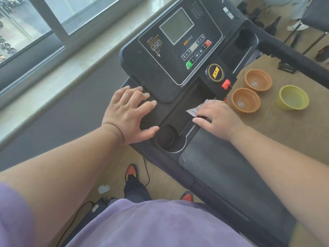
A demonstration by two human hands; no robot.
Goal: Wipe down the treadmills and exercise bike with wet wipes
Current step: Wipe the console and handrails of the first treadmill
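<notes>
A black treadmill console (pixel 170 72) with a grey screen (pixel 176 25) and a yellow round logo fills the middle of the head view. My left hand (pixel 128 111) rests flat on the console's left side, fingers spread, beside a round cup holder (pixel 168 138). My right hand (pixel 215 116) presses a white wet wipe (pixel 194 110) onto the recessed tray below the red safety key (pixel 226 84). Most of the wipe is hidden under my fingers.
Two orange bowls (pixel 245 100) (pixel 258 79) and a yellow-green bowl (pixel 292 98) sit on the floor to the right. The right handrail (pixel 292 56) runs diagonally. A crumpled white wipe (pixel 103 188) and a black cable (pixel 146 173) lie on the floor by my shoes. A window sill is at left.
</notes>
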